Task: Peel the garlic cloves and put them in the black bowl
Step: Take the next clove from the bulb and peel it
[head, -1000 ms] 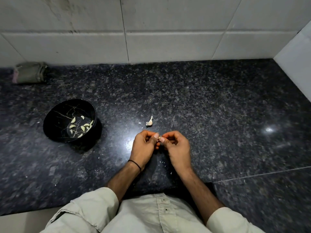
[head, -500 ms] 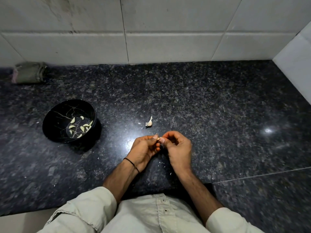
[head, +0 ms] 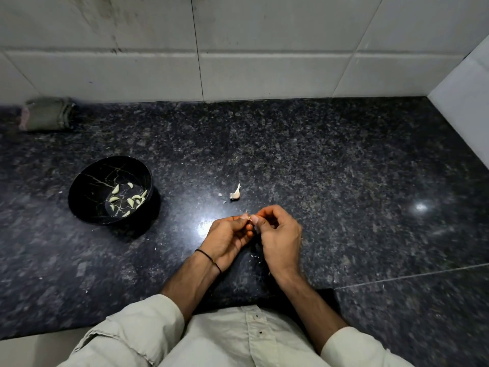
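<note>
Left hand [head: 227, 239] has rolled over and dropped at the wrist since a second ago, so its back now faces up, while its fingertips have kept their meeting point with the right hand; nothing else on the granite counter [head: 344, 181] has shifted. At the far left, against the tiled wall, lies a folded cloth [head: 46, 113], well apart from the work. Nearer, left of the hands, the black bowl [head: 87, 181] stands upright and holds a scatter of peeled cloves [head: 130, 202] on its floor, roughly ten. Between bowl and hands, just beyond the fingertips, a small pale piece [head: 235, 194] rests on the counter; it looks like an unpeeled clove with its tail, though it could be a stem scrap. The left hand, with a dark band [head: 209, 258] at the wrist, has its fingers curled and pinches the garlic clove [head: 248, 216] at the tips. The right hand [head: 280, 237] meets it thumb to thumb, fingers curled, pinching the same clove, which is mostly hidden. Skin flecks [head: 255, 256] lie on the counter below the hands. Judgement: the roll of the left hand reads as skin being twisted off, so peeling is under way and the clove is not yet ready for the bowl.
</note>
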